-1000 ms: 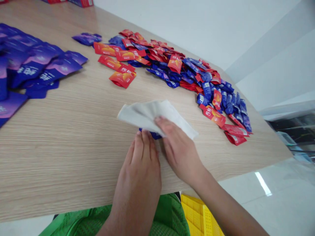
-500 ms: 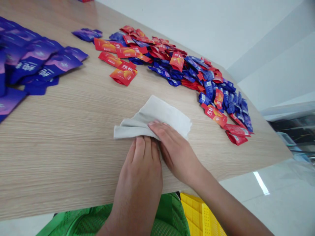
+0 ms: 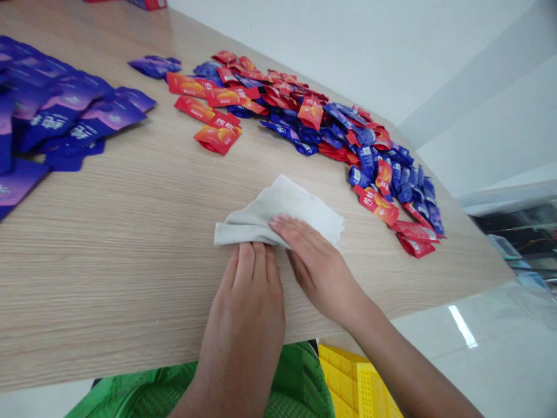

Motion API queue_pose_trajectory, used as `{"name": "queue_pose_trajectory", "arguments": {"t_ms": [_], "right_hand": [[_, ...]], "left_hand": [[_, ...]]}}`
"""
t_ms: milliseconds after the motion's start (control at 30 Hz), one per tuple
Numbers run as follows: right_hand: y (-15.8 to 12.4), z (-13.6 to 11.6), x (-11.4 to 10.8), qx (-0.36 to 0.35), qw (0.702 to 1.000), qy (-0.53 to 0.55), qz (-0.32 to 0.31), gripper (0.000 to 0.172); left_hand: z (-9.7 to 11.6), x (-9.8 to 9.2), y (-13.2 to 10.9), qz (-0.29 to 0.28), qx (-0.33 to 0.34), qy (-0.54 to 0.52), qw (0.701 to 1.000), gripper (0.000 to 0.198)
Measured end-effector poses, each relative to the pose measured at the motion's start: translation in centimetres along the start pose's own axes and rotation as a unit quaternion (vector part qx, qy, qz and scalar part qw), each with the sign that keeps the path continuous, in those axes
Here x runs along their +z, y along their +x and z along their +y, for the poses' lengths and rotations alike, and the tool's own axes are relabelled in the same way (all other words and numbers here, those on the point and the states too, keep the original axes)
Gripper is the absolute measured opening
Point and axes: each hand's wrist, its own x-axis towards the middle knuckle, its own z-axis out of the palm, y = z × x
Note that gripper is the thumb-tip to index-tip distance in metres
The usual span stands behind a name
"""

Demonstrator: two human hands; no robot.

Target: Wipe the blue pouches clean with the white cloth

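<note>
A white cloth [image 3: 300, 200] lies creased on the wooden table, a fold running along its near left side. My right hand [image 3: 319, 267] rests on the cloth's near right part, fingers together and curled over it, pressing it down. Beside it, my left hand [image 3: 248, 296] is back up at the cloth's near edge. Its fingers are closed together and bent at that edge, with the tips hidden under the fold. The two hands are close together but a narrow gap shows between them.
Red and blue sachets [image 3: 311, 113] lie heaped along the table's far edge by the wall. Larger purple pouches [image 3: 65, 110] overlap at the left. Below the near edge are a green mesh basket [image 3: 300, 383] and a yellow crate [image 3: 343, 377]. A box [image 3: 152, 4] shows at the top.
The cloth has shifted a little to the right, together with my right hand. My left hand stays in nearly the same place. The sachets and pouches have not been moved.
</note>
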Motion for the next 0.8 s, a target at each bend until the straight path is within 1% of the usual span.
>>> {"name": "queue_pose_trajectory", "arguments": {"t_ms": [33,67,100,167,233,300,367,433,533,600,667,733,800], "right_hand": [[0.1,0.3,0.1,0.026,1.000,-0.011,0.006,0.058],[0.1,0.7,0.2,0.066,0.997,-0.027,0.026,0.056],[0.0,1.3,0.2,0.110,0.991,-0.045,0.053,0.053],[-0.4,2.4,0.1,0.182,0.976,-0.067,0.097,0.048],[-0.7,3.0,-0.1,0.217,0.967,-0.065,0.117,0.046],[-0.9,3.1,-0.4,0.232,0.964,-0.045,0.125,0.044],[-0.9,2.8,-0.6,0.239,0.961,-0.020,0.138,0.042],[-0.8,2.5,-0.7,0.246,0.957,-0.002,0.153,0.041],[-0.7,2.3,-0.7,0.257,0.951,0.013,0.171,0.039],[-0.7,2.5,-0.8,0.265,0.945,0.023,0.189,0.039],[-0.7,2.7,-0.9,0.280,0.934,0.036,0.221,0.038],[-0.6,3.0,-1.1,0.298,0.916,0.046,0.264,0.037],[-0.6,3.0,-1.3,0.309,0.900,0.054,0.302,0.036]], "left_hand": [[0.0,0.1,-0.1,0.005,-0.004,0.000,1.000,0.056],[-0.1,0.3,-0.3,0.013,-0.007,0.000,1.000,0.056],[-0.1,0.4,-0.4,0.022,-0.007,-0.002,1.000,0.057],[-0.5,0.5,-0.5,0.023,0.006,-0.007,1.000,0.058],[-1.0,0.3,-0.2,0.027,0.008,-0.027,0.999,0.053],[-1.6,0.0,0.7,0.037,-0.025,-0.065,0.997,0.048],[-2.1,-0.3,2.0,0.039,-0.060,-0.101,0.992,0.052],[-2.5,-0.4,3.5,0.014,-0.058,-0.112,0.992,0.054],[-2.8,-0.4,5.1,-0.032,-0.030,-0.104,0.994,0.039],[-2.8,-0.4,5.5,-0.040,-0.031,-0.101,0.994,0.035],[-2.9,-0.5,5.6,-0.043,-0.044,-0.104,0.993,0.035],[-2.9,-0.9,5.6,-0.041,-0.064,-0.106,0.992,0.033],[-3.1,-1.4,5.6,-0.036,-0.101,-0.125,0.986,0.031]]}}
